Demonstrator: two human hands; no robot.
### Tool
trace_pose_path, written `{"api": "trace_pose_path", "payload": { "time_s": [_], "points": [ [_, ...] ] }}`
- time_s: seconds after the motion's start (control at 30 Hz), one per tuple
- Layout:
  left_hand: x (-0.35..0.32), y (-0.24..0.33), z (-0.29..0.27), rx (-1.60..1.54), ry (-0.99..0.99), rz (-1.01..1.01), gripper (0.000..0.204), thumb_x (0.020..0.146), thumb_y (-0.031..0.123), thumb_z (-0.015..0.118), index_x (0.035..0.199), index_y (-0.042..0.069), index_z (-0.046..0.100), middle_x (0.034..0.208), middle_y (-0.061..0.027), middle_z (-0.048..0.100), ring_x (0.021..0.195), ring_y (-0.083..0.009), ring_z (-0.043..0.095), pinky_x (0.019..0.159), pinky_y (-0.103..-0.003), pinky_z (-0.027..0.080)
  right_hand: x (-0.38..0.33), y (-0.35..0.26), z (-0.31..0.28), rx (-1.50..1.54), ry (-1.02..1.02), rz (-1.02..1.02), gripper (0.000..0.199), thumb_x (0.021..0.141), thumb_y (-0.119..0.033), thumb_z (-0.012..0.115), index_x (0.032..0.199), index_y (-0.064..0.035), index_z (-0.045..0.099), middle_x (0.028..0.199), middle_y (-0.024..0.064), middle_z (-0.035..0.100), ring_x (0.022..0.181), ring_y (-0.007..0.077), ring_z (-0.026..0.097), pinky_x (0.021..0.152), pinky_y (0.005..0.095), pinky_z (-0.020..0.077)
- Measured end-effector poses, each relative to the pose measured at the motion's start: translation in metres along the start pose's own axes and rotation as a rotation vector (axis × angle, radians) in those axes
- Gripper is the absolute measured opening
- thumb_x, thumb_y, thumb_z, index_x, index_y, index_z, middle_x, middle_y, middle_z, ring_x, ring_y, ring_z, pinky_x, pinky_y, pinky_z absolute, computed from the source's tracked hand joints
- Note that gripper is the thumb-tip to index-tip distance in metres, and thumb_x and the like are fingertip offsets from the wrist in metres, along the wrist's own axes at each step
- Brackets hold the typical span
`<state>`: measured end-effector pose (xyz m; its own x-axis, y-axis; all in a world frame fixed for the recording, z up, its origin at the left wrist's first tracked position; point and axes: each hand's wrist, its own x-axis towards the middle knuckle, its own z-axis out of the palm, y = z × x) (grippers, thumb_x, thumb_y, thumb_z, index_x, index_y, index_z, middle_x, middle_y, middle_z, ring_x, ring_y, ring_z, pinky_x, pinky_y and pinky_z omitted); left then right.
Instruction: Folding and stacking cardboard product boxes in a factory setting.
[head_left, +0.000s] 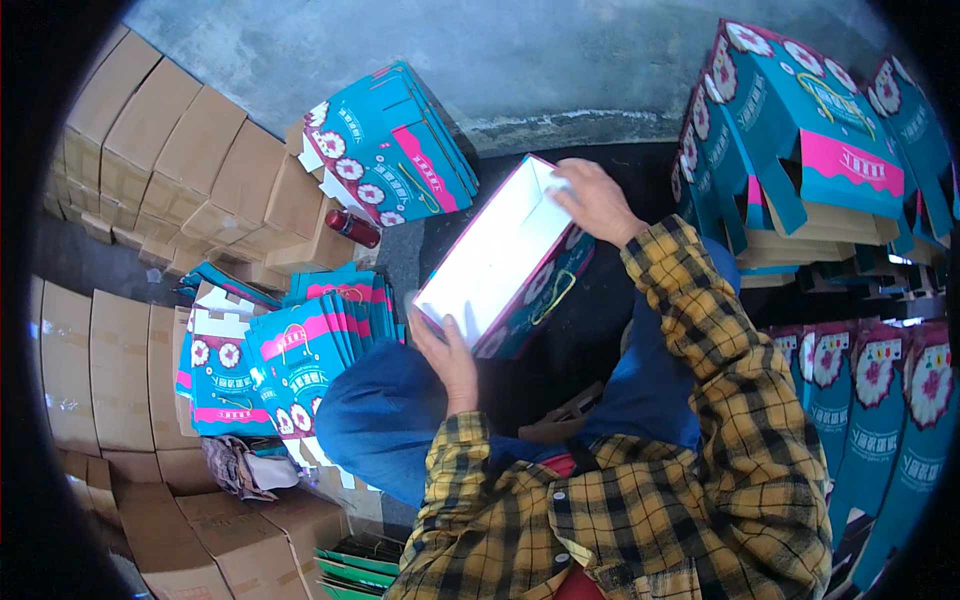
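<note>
- Grey concrete (400,35) filled 12 o'clock, pretty scuffed-looking.
- Open box (495,245) sat mid-view, left hand (447,358) pinching its 7 o'clock end, right hand (600,205) pinching the 1 o'clock end.
- Uneven squeezing could've buckled it, I'd guess; a bump from the knee (365,410) could've knocked it loose.
- Black surface (640,170) lay underneath, cartons (225,150) at 9, teal boxes (775,120) at 2.

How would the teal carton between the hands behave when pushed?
The teal carton is probably light: its interior looks empty. Its thin walls may flex around the open side, though the folded box shape should probably resist collapsing.
</note>
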<state>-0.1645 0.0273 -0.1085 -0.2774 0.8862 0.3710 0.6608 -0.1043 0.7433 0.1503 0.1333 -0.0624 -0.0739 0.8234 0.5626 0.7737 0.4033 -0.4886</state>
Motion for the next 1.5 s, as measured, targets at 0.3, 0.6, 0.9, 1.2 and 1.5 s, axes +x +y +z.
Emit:
{"api": "trace_pose_path", "payload": {
  "time_s": [0.3, 0.6, 0.9, 1.2, 1.5],
  "points": [
    [0.003, -0.069, -0.01, -0.937, -0.312, -0.92, 0.077, 0.097, 0.063, 0.028, 0.142, 0.001, 0.036, 0.139, -0.0154, 0.046, 0.124, -0.0269, 0.049, 0.103, -0.036, 0.04, 0.013, 0.074, 0.024, 0.505, -0.488, 0.701, 0.078, 0.096, -0.063, 0.029, 0.101, 0.0033, 0.07, 0.088, 0.0157, 0.07, 0.088, 0.0242, 0.064, 0.083, 0.0364, 0.0458],
    [0.002, -0.053, -0.013, -1.175, -0.383, -0.959, 0.073, 0.096, 0.063, 0.033, 0.136, 0.003, 0.045, 0.13, -0.013, 0.055, 0.115, -0.0261, 0.056, 0.096, -0.036, 0.047, -0.019, 0.079, 0.03, 0.635, -0.878, 0.858, 0.049, 0.092, -0.038, 0.059, 0.126, -0.0023, 0.059, 0.116, 0.0113, 0.066, 0.099, 0.0189, 0.062, 0.085, 0.0329, 0.0503],
    [0.021, -0.052, -0.03, -1.303, -0.417, -0.668, 0.061, 0.095, 0.041, 0.05, 0.139, 0.0, 0.041, 0.134, -0.0139, 0.051, 0.123, -0.0246, 0.05, 0.104, -0.036, 0.037, 0.002, 0.073, -0.009, 1.61, -0.617, 0.753, 0.055, 0.102, -0.046, 0.037, 0.124, 0.0008, 0.055, 0.123, 0.0127, 0.059, 0.113, 0.0222, 0.057, 0.097, 0.0344, 0.0451],
    [0.015, -0.04, -0.01, -1.045, -0.266, -0.505, 0.057, 0.102, 0.042, 0.037, 0.145, 0.005, 0.035, 0.145, -0.0105, 0.041, 0.135, -0.0237, 0.036, 0.111, -0.038, 0.026, -0.023, 0.062, -0.01, 0.968, -0.416, 0.948, 0.074, 0.094, -0.057, 0.048, 0.151, -0.0139, 0.027, 0.149, 0.006, 0.036, 0.133, 0.0231, 0.039, 0.104, 0.0459, 0.0362],
    [-0.007, -0.092, 0.01, -0.992, -0.213, -0.676, 0.048, 0.1, 0.036, 0.043, 0.137, 0.004, 0.046, 0.133, -0.0073, 0.053, 0.124, -0.0197, 0.048, 0.105, -0.036, 0.035, -0.015, 0.048, 0.007, 0.971, -0.54, 0.884, 0.072, 0.091, -0.062, 0.048, 0.135, -0.0044, 0.05, 0.132, 0.0102, 0.056, 0.119, 0.0225, 0.053, 0.098, 0.0361, 0.0433]
  ]
}}
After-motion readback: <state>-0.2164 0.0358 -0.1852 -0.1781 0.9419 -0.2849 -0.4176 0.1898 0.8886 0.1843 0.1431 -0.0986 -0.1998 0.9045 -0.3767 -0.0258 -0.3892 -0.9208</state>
